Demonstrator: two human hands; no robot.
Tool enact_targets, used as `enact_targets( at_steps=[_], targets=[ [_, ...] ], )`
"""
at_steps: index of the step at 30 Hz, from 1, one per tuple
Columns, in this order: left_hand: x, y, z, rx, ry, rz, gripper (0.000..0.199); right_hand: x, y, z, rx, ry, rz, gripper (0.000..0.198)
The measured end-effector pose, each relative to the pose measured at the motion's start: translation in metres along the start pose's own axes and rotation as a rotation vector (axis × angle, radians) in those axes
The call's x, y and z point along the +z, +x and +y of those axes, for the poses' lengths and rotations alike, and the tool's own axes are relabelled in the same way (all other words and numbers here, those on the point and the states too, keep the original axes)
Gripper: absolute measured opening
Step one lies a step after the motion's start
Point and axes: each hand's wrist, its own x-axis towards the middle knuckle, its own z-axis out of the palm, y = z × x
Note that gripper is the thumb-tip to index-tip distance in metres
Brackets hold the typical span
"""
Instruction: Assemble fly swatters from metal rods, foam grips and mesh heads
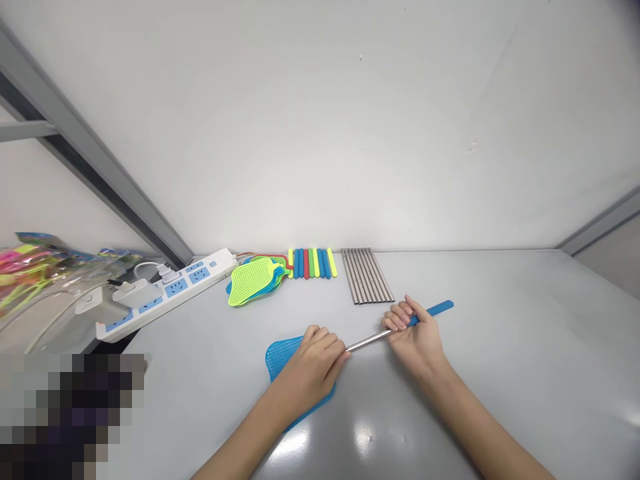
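Note:
A fly swatter with a blue mesh head (pixel 285 352), a silvery metal rod (pixel 370 341) and a blue handle (pixel 441 308) lies slantwise between my two hands. My left hand (pixel 317 360) is closed from above over the joint of head and rod, hiding part of the mesh. On the other side, my right hand (pixel 415 333) wraps its fingers round the spot where the rod meets the blue handle, palm turned up. The handle's end sticks out past the right thumb.
Behind lie a pile of swatter heads (pixel 253 280), a row of coloured handles (pixel 313 263) and several metal tubes (pixel 367 275). A white power strip (pixel 175 288) with plugged-in chargers runs along the left, beside bagged colourful items (pixel 45 267). A wall (pixel 370 133) closes the back.

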Motion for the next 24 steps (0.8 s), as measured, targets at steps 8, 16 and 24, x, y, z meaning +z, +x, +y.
enact_targets(
  at_steps=[8,16,24],
  targets=[
    [0.0,-0.004,-0.012,-0.009,0.0,-0.022,0.026,-0.019,0.015,-0.023,0.041,0.101,0.052,0.031],
    [0.0,-0.005,-0.012,-0.02,-0.05,-0.02,0.027,-0.017,0.013,-0.019,0.04,0.075,0.068,0.032],
    [0.001,-0.006,-0.01,-0.019,-0.077,-0.006,0.027,-0.017,0.013,-0.02,0.014,0.005,0.076,0.033]
  ],
)
